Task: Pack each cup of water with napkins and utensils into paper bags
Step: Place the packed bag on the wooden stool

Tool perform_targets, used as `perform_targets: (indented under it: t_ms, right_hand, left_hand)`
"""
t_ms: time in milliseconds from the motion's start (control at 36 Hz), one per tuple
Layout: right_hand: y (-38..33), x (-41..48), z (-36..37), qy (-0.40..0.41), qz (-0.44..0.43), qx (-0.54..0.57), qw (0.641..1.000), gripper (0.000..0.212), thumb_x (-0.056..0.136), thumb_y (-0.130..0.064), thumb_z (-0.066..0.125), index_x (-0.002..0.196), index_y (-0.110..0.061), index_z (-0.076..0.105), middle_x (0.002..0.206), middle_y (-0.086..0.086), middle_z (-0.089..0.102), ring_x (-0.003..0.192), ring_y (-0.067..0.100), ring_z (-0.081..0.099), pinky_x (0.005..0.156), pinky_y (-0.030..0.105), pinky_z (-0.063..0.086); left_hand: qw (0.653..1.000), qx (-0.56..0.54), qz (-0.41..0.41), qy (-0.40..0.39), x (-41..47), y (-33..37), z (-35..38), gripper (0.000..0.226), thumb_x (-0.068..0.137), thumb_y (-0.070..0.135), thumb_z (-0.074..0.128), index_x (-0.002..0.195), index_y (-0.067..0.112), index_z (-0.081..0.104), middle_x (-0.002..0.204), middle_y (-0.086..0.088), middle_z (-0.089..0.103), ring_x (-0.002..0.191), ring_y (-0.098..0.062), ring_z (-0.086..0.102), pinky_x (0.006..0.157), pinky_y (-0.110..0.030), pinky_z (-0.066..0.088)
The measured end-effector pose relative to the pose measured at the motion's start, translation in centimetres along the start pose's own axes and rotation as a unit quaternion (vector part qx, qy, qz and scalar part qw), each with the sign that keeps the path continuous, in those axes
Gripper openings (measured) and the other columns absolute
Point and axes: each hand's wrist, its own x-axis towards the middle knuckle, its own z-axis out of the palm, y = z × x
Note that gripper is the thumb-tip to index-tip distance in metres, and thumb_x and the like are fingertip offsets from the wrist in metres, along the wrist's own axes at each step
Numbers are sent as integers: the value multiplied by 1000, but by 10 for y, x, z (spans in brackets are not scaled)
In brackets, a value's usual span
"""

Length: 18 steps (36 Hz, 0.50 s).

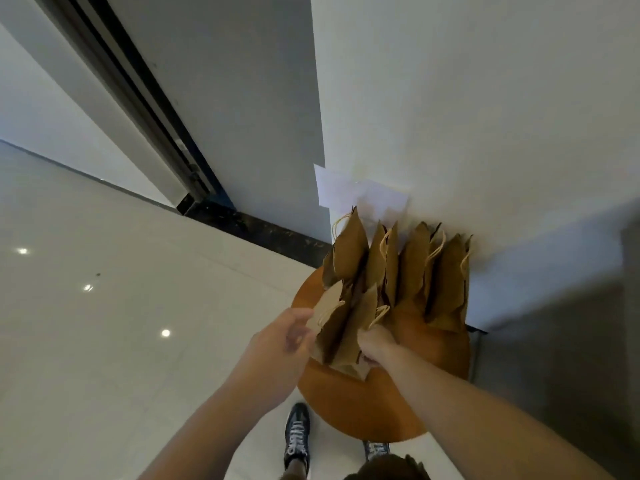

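Several brown paper bags with twine handles stand on a round orange table (360,407) against a white wall. The nearest bag (341,336) stands upright at the table's front. My left hand (284,337) touches that bag's left side, fingers blurred and partly curled near its handle. My right hand (375,348) grips the bag's right side low down. The other bags (415,271) stand in a row behind it, close to the wall. No cups, napkins or utensils are in view.
White papers (349,192) are stuck on the wall corner just above the bags. A glossy pale tiled floor (121,271) spreads to the left, with a dark baseboard (270,233) and a door frame (145,109). My shoes (297,434) stand at the table's near edge.
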Motion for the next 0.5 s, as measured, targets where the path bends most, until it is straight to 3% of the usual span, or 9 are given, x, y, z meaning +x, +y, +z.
perform_targets:
  t_ms: [56,139,167,222,306,389,444,500]
  right_hand:
    - [0,-6,4,4,-5,14,1000,46,111,-39,55,144,-7,53,124,15,66,107,31,68,101,46,61]
    - [0,-30,5,20,-16,-7,1000,72,100,-43,72,158,-16,39,153,11,53,137,33,56,114,41,51]
    - [2,-38,4,53,-17,-44,998,76,97,-45,75,158,-22,37,153,9,52,140,32,54,115,38,48]
    - [12,-47,1,110,-17,-109,988,59,94,-48,73,144,-27,47,132,5,63,123,29,65,108,37,52]
    - [26,-59,-5,77,-19,-87,993,28,104,-30,59,121,-9,67,97,7,66,85,22,64,77,36,57]
    - [35,-84,-22,129,-48,-93,986,24,111,-22,49,92,-14,63,86,5,62,70,13,56,64,19,51]
    - [40,-106,-41,142,-50,-112,982,29,111,-24,48,89,-16,64,97,12,71,83,20,63,77,27,53]
    - [46,-132,-65,139,-43,-112,983,27,111,-35,48,104,-19,69,124,11,70,115,29,65,101,38,50]
  left_hand:
    - [999,10,29,-31,11,-4,-4,31,104,48,58,116,74,47,113,43,60,103,11,63,70,-5,52]
    - [996,20,60,-64,27,-5,-9,39,102,55,57,118,83,34,116,53,49,110,10,58,94,-21,54]
    - [994,25,77,-70,31,-4,-11,43,102,57,57,121,85,30,119,54,45,113,9,56,100,-27,54]
    - [990,38,115,-71,40,3,-14,49,101,60,57,126,86,23,134,47,44,124,2,53,106,-36,51]
    - [984,45,162,-63,55,22,-16,51,99,60,58,132,82,25,153,29,44,135,-4,50,109,-41,52]
    - [975,48,209,-58,67,47,-7,54,99,58,59,141,73,30,154,25,45,133,-4,52,107,-41,55]
    - [966,46,244,-69,71,65,2,52,100,58,59,136,79,28,152,28,44,125,2,51,105,-36,54]
    - [957,34,275,-89,72,82,14,52,101,56,59,136,77,28,154,26,42,122,4,49,104,-33,54]
